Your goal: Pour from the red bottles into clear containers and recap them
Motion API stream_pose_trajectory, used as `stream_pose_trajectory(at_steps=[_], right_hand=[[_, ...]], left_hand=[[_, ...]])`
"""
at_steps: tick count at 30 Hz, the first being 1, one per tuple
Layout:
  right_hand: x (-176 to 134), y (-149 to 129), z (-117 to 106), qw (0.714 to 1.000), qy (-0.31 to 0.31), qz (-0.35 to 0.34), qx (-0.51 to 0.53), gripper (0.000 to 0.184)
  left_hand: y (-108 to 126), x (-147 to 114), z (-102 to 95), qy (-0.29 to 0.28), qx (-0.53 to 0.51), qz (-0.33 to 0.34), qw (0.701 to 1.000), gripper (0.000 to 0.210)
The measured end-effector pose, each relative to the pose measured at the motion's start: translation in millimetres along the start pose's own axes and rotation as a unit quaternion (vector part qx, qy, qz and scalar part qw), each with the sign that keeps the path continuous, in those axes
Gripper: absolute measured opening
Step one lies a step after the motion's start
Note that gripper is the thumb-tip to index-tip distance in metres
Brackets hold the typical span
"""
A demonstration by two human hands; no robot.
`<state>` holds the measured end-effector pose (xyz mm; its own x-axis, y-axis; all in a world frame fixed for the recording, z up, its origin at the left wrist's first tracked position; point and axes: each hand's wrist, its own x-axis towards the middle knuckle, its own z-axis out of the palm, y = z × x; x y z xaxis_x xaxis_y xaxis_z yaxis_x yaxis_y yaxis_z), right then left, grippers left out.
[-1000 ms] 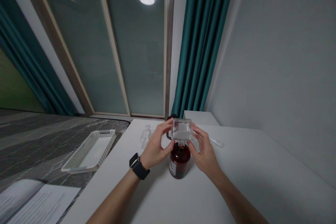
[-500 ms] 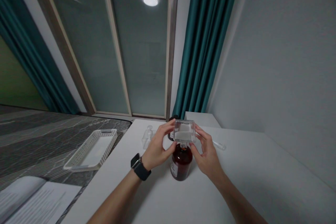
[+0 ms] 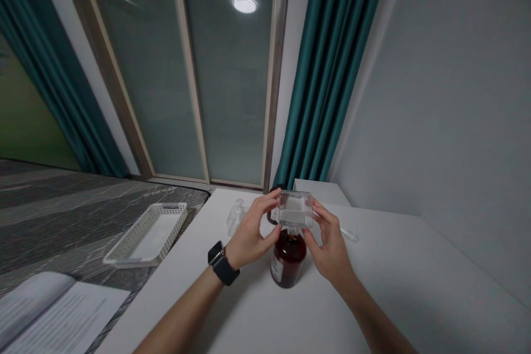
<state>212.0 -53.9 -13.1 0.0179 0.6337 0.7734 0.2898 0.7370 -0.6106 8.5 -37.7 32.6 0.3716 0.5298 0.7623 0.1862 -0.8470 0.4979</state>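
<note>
Between my two hands a clear, square glass bottle (image 3: 295,209) is held upside down, its neck pointing down at the mouth of an amber bottle (image 3: 289,259). Whether the two necks touch I cannot tell. The amber bottle stands upright with a pale label on its left side. My left hand (image 3: 256,231), with a dark watch on the wrist, grips the clear bottle's left side with thumb and fingers. On its right side my right hand (image 3: 329,243) holds it the same way. Another dark bottle (image 3: 272,214) is partly hidden behind them.
Left of my hands, a small clear glass bottle (image 3: 236,217) stands on the white table (image 3: 257,321). A clear tube-like piece (image 3: 349,234) lies to the right. Beyond the table's left edge are a white basket (image 3: 160,261) and an open book (image 3: 74,310) on a dark marbled surface.
The view has shifted slightly. Both hands still hold the clear bottle upside down over the amber one, with hardly any other movement.
</note>
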Motion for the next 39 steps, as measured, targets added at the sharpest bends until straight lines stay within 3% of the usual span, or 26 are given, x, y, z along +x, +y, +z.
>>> stream_pose_trajectory(at_steps=[39], right_hand=[[-4.8, 3.7, -2.3, 1.000, -0.002, -0.007, 0.003, 0.045]], left_hand=[[1.9, 0.9, -0.9, 0.001, 0.043, 0.045, 0.998, 0.049]])
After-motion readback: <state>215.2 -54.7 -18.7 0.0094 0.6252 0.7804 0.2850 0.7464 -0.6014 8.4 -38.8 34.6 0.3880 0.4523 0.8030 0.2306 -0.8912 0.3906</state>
